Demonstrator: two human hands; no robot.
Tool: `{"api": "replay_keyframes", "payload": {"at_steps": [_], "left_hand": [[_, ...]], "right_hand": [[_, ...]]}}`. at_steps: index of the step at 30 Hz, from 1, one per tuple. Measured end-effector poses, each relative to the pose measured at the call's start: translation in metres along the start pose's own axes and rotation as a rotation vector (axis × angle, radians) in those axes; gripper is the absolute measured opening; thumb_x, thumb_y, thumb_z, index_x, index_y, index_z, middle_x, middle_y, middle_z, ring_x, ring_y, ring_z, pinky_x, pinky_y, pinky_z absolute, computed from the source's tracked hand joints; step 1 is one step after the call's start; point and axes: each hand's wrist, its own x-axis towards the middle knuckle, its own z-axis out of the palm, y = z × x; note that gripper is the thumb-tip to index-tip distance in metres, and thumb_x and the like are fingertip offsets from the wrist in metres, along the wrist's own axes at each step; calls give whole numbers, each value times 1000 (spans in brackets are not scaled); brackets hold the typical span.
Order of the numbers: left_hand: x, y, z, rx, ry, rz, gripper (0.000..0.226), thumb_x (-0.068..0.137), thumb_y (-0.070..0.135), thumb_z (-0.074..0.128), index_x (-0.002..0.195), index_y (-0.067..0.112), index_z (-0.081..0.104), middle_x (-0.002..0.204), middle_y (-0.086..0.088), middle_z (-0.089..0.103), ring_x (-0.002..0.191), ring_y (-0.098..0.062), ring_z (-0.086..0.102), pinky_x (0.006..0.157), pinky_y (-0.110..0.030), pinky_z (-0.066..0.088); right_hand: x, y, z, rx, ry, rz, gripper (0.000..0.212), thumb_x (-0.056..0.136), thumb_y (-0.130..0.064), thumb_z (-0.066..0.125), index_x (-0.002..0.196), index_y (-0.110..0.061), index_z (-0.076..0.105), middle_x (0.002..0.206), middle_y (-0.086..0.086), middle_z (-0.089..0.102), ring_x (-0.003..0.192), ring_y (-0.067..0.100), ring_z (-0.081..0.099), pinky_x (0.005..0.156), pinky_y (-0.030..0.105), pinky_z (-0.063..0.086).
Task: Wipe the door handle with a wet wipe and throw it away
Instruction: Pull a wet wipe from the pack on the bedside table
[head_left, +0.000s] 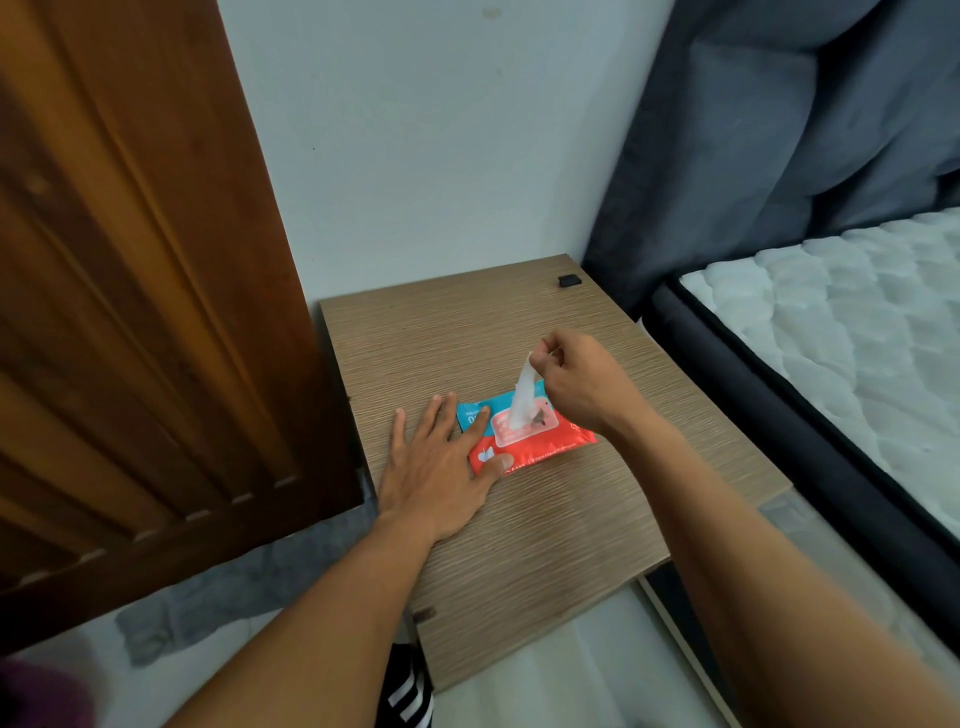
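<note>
At frame centre, the left hand (441, 462) lies spread flat, pressing the wipe pack's (540, 441) left end onto the wooden nightstand (545, 530). The right hand (582, 379) pinches a wet wipe (523, 392) rising from the pack's opening. Bare tabletop surrounds the pack; the door (145, 291) stands at left.

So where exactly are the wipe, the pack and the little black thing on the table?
wipe (522, 397): head view, middle of the white strip being pulled up.
pack (550, 447): head view, red front face near the right end.
black thing (570, 280): head view, its top, at the table's far corner.
</note>
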Motion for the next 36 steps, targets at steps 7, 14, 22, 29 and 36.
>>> {"api": "replay_keyframes", "payload": {"at_steps": [7, 14, 22, 29, 36], "left_hand": [[0, 0, -1, -7, -6, 0, 75, 95, 77, 16, 160, 41, 5, 172, -1, -2, 157, -18, -11, 124, -55, -11], [-2, 1, -4, -7, -16, 0, 75, 95, 77, 16, 160, 42, 4, 172, 0, -1, 158, -18, -10, 125, -55, -10], [-2, 2, -6, 2, -13, 4, 75, 94, 77, 16, 160, 42, 6, 172, -1, -1, 158, -19, -9, 125, -55, -8], [-2, 1, -5, 1, -14, 2, 76, 94, 78, 16, 160, 42, 7, 172, 0, 0, 158, -18, -9, 125, -54, -9], [-1, 0, -4, -9, -7, 2, 77, 93, 79, 16, 160, 42, 8, 172, 0, -1, 158, -18, -9, 124, -53, -12]], "right_hand": [[-4, -9, -13, 54, 74, -32, 15, 99, -21, 51, 94, -11, 61, 82, -5, 59, 74, 8, 53, 67, 27, 45], [-6, -14, -23, 216, 197, -3, 12, 99, -18, 54, 95, -13, 63, 73, -7, 54, 63, 5, 48, 62, 25, 42], [-6, -22, -29, 425, 234, 75, 16, 101, -20, 51, 100, -13, 65, 80, -7, 58, 67, 3, 50, 60, 18, 39], [-1, -25, -28, 517, 242, 100, 21, 101, -26, 51, 96, -13, 66, 67, -8, 49, 61, 6, 43, 61, 26, 40], [3, -28, -41, 646, 287, 92, 20, 100, -27, 52, 100, -14, 68, 61, -11, 47, 58, 5, 42, 62, 28, 41]]}}
